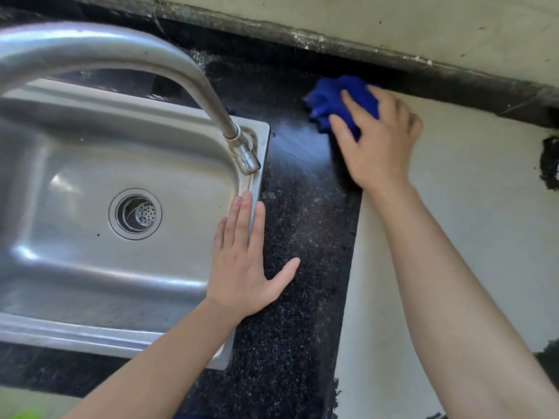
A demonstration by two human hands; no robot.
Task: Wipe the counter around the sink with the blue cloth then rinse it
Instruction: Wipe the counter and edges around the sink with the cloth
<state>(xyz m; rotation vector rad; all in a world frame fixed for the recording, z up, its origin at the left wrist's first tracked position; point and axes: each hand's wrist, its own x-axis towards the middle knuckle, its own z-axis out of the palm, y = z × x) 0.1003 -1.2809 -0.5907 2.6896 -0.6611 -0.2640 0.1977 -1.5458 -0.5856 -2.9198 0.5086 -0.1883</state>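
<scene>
Right fingers (pixel 358 105) grasp blue cloth (pixel 329 98) at 2 o'clock of sink (pixel 75 267); left fingers (pixel 245 219) flat, released; even pressure across desk (pixel 302 237) advised.

Blue cloth (pixel 335 99), black speckled counter (pixel 290 297), silver sink (pixel 75 331)

No readable text, label, brand or number shows on anything here.

Bunched, the blue cloth (pixel 328 99) sits on the black speckled counter (pixel 302 237) — right of the steel sink (pixel 75 282).
</scene>
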